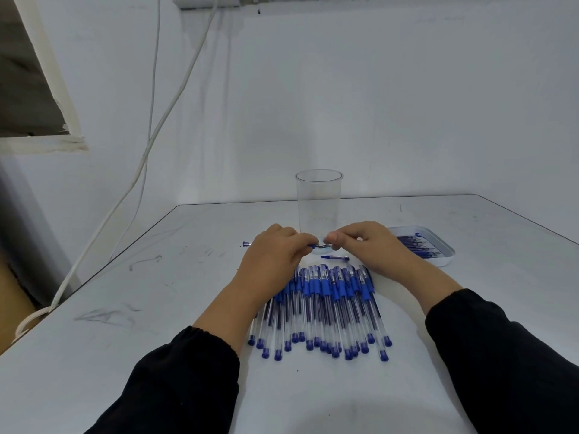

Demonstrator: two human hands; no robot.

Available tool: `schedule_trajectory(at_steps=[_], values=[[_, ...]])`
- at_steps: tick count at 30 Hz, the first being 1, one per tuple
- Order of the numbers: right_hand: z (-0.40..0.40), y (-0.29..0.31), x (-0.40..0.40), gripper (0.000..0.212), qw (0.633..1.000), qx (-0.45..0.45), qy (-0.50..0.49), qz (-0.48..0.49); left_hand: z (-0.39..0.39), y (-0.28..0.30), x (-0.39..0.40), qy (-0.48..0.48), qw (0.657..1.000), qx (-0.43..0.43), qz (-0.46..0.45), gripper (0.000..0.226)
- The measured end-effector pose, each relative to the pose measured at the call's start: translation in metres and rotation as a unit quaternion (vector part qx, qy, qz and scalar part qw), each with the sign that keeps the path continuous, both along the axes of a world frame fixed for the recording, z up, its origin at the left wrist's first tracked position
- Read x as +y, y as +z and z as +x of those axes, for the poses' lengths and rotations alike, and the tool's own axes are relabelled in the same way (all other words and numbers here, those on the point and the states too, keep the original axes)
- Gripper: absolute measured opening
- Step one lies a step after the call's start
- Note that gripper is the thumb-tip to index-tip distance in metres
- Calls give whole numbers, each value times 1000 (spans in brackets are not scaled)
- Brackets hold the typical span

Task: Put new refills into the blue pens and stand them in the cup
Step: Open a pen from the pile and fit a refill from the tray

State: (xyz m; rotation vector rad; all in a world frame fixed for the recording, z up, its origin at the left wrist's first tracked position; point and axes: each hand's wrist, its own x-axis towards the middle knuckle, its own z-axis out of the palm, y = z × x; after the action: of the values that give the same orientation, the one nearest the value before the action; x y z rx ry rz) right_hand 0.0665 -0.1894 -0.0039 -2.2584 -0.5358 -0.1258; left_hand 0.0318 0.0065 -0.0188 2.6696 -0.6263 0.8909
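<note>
Head camera looks down on both hands meeting just in front of the cup (319,202). The left hand (275,255) and right hand (369,245) each pinch an end of one blue pen (319,246), which is held with its long axis running left to right, roughly level and parallel to the counter's near edge. Only a short dark-blue stretch of it shows between the fingertips, so which end is the tip cannot be told. A small blue end also pokes out past the left hand (246,244); whether it belongs to the held pen is unclear.

A clear plastic tumbler, the cup stands upright on the counter (156,308) with nothing visibly inside it. A loose blue piece (334,257) lies flat just below the hands, long axis left to right with its pointed end to the left.

Nearer the person, a pile of blue pens (326,308) lies on the counter, side by side and partly overlapping, long axes running away from the camera. They have clear barrels, blue grips at the far end and blue plugs at the near end, with dark refills showing through.

Right of the hands, a shallow white tray (445,245) holds thin blue refills (416,245) lying roughly left to right. Black sleeves (188,386) cover both forearms.
</note>
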Motion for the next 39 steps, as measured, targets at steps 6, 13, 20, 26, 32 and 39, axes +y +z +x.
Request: schedule_trajectory(at_steps=[6,13,20,26,32,39], values=[[-7,0,5,12,998,-1,26,61,-4,3,-6,21,1000,-10,-14,27],[-7,3,2,6,994,5,29,105,-3,1,-8,20,1000,-16,-13,28],[-8,4,2,14,996,26,26,84,-3,0,-7,18,1000,-17,-4,26],[-7,4,0,7,991,51,36,116,-1,0,-7,29,999,-13,-5,28],[-8,4,-3,9,984,64,55,155,-1,0,-8,26,999,-18,-12,28],[-9,4,-4,12,984,77,56,152,-2,-2,-10,23,1000,-11,-4,28]])
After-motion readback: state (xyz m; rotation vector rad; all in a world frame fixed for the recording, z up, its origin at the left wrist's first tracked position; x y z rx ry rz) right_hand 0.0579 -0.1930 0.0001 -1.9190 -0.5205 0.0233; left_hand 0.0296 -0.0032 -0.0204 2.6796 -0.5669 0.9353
